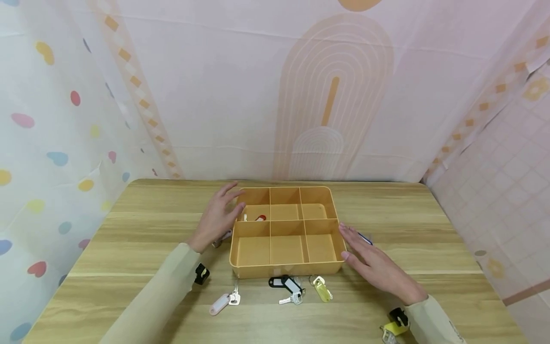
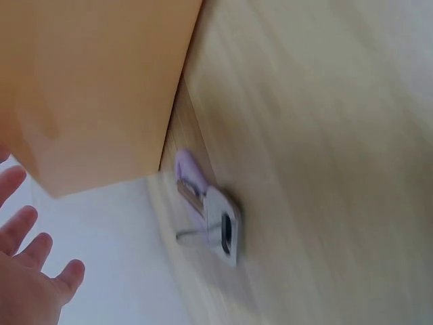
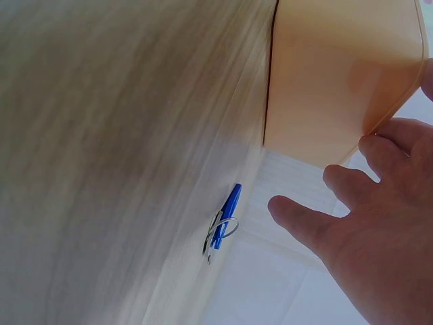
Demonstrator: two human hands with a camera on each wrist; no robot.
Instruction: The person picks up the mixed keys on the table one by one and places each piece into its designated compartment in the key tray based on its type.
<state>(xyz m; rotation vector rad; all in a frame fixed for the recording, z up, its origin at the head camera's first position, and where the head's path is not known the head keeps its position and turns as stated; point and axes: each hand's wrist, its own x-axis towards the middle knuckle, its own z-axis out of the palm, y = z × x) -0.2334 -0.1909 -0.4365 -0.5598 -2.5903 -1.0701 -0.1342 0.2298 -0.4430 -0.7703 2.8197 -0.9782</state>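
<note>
A tan six-compartment box (image 1: 285,271) stands on the wooden table between my hands. My left hand (image 1: 216,219) is at its back left corner, fingers spread and slightly bent; whether they touch the rim I cannot tell. On the right side, my right hand (image 1: 374,265) rests its fingertips on the rim with the fingers extended. A key with a red tag (image 1: 260,218) lies in the back left compartment. Beside the box's left wall is a key with a purple tag (image 2: 193,169). A key with a blue tag (image 3: 229,210) lies by the right hand.
In front of the box lie a key with a pale pink tag (image 1: 220,304), keys with black tags (image 1: 293,285) and a key with a yellow tag (image 1: 322,290). Another yellow tag (image 1: 396,328) is near the right wrist. Patterned cloth (image 1: 240,95) hangs behind the table.
</note>
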